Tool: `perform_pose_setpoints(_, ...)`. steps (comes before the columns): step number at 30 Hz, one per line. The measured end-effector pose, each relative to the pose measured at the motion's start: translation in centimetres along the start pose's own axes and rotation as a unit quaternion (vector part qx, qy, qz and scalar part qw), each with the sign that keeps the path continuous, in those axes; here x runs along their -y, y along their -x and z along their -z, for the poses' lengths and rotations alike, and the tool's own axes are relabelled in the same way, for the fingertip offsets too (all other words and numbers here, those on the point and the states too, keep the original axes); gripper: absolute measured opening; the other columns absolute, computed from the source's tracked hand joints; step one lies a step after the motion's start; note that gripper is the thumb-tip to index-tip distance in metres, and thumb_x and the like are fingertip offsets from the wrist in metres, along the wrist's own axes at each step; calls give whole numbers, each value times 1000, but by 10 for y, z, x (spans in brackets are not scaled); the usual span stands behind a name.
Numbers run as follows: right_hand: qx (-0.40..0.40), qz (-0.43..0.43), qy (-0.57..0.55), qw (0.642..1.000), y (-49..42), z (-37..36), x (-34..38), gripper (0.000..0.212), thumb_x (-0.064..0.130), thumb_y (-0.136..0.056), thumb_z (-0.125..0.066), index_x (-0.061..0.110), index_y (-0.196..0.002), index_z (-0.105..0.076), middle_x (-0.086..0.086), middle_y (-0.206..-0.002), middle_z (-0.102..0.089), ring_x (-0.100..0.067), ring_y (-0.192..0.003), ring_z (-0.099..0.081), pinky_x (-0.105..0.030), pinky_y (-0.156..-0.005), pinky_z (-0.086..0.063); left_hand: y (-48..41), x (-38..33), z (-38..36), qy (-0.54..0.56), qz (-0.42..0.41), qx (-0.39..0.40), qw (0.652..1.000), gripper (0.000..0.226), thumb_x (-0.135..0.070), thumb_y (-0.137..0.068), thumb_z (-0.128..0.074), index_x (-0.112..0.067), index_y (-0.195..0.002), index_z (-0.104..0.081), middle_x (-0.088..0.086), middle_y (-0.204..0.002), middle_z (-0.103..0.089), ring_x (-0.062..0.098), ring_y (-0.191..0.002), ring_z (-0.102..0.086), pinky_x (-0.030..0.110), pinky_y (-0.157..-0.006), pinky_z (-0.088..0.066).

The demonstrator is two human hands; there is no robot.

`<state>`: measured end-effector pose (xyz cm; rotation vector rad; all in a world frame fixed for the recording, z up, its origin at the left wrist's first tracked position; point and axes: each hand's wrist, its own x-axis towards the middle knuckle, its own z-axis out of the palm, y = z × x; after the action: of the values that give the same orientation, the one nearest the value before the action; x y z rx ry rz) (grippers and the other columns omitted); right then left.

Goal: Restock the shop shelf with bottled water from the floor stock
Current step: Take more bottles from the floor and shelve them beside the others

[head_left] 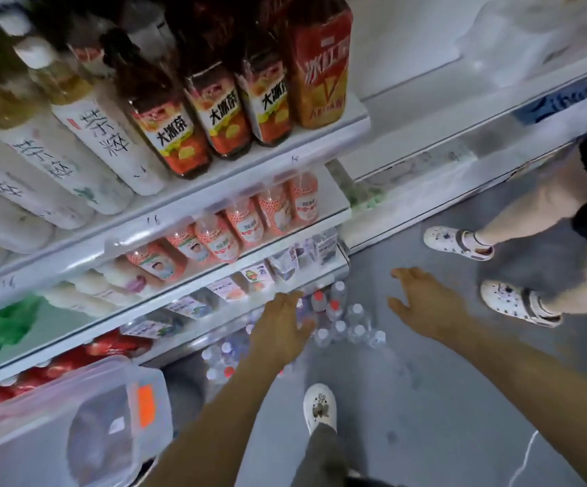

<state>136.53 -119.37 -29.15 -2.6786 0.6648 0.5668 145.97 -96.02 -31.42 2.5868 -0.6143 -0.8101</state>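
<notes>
Down on the floor at the foot of the shelving (165, 304), the water bottles (348, 321) stand upright, caps up, far beyond both hands. Nearer is the left hand (281, 328), hovering right over the cluster's left edge, fingers spread and holding nothing. Off to the right, well apart from the bottles, the right hand (425, 304) is open and empty.

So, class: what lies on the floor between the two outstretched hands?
Head view: water bottles standing on the floor beside the left hand, then bare floor up to the right hand.
</notes>
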Motion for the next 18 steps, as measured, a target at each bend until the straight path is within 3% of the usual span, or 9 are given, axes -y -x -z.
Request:
perform_pose_setpoints(6, 86, -20, 30, 996, -64, -95, -48, 51, 36, -98, -46, 18, -144, -33, -4, -138, -41, -22, -127, -44, -37, -93, -46, -63, 25, -96, 23, 58, 79, 995, 65, -50, -88, -45, -17, -144, -42, 6, -144, -45, 24, -133, -43, 34, -106, -36)
perform_pose_setpoints(12, 172, -16, 57, 983, -130, -212, -80, 58, 31, -100, -46, 15, -150, -23, -3, -144, -38, -22, -132, -41, -36, -98, -44, -123, 76, -207, 39, 111, 133, 984, 57, -33, -95, -57, -17, -146, -38, 7, -147, -43, 25, -134, -43, 33, -106, -36)
perform_pose_setpoints(18, 175, 46, 117, 976, -200, -317, -91, 57, 35, -95, -51, 26, -147, -28, -4, -137, -44, -23, -126, -45, -36, -96, -41, -190, 126, -299, 18, 134, 151, 979, 66, -30, -97, -55, -17, -154, -23, 5, -158, -30, 24, -142, -34, 37, -110, -32)
